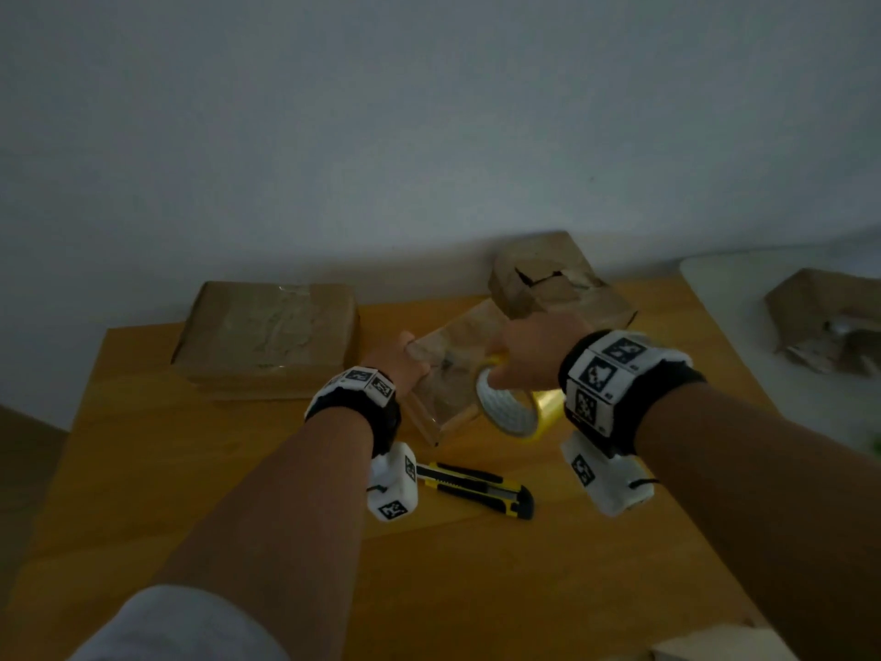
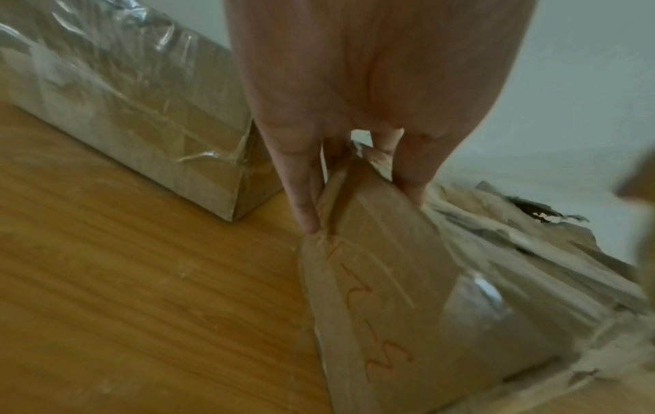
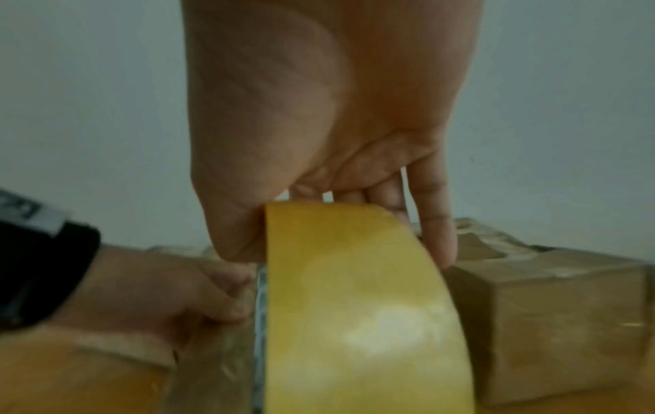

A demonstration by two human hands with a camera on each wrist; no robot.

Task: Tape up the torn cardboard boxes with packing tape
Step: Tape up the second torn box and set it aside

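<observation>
Cardboard, small box [image 1: 445, 369]: sitting on the wooden table [image 1: 190, 493] between both hands, top face shiny, tape film visible on it; red scrawl showing on its side in the left wrist view [image 2: 375, 308].
Left hand [image 1: 405, 362]: gripping the box's far-left corner, thumb down one side, fingers [image 2: 304, 196] down the other, curled on the cardboard edge.
Right hand [image 1: 534, 350]: holding the yellow tape roll [image 1: 512, 403] just above the box's right end, thumb hooked through the core, fingers [image 3: 436, 224] wrapping the outer face.
Torn box [image 1: 558, 283]: lying just beyond the right hand, top ripped open, touching the small box's far end.
Flat taped box [image 1: 269, 333]: lying left of the left hand, apart from the small box, wrinkled clear tape over it.
Utility knife [image 1: 476, 489]: lying on the table below the wrists, nearer than the small box, yellow and black.
More torn cardboard [image 1: 824, 317]: sitting well right of the right hand on a white surface [image 1: 724, 298].
</observation>
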